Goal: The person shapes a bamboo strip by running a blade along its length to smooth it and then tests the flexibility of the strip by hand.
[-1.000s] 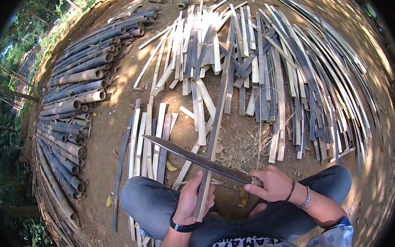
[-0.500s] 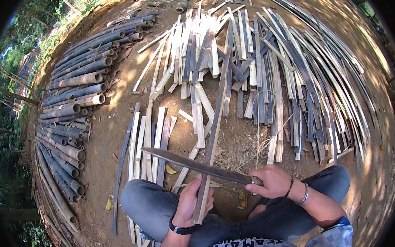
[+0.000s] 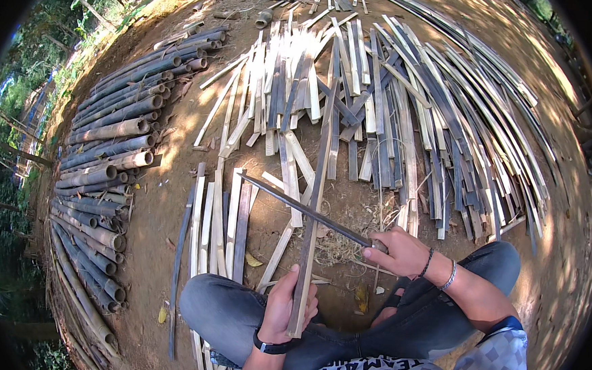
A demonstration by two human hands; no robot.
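My left hand [image 3: 287, 308] is closed around the near end of a long bamboo strip [image 3: 319, 179], which runs away from me toward the strip pile. In my right hand [image 3: 400, 251] is the handle of a machete [image 3: 301, 207]. Its long dark blade lies across the strip, beyond my left hand, with the tip pointing left and away. The blade looks narrow here, seen nearly along its edge. Whether it bites into the strip I cannot tell.
Split bamboo strips [image 3: 388, 123] lie in a wide pile ahead and to the right. Several more strips [image 3: 215, 227] lie beside my left knee. Whole bamboo poles [image 3: 120, 127] are stacked at the left. My crossed legs [image 3: 224, 309] sit on bare soil [image 3: 165, 211] with shavings [image 3: 336, 245].
The machete has moved away from me along the strip, its tip now farther out and its blade turned more edge-on. My left hand keeps its hold on the strip.
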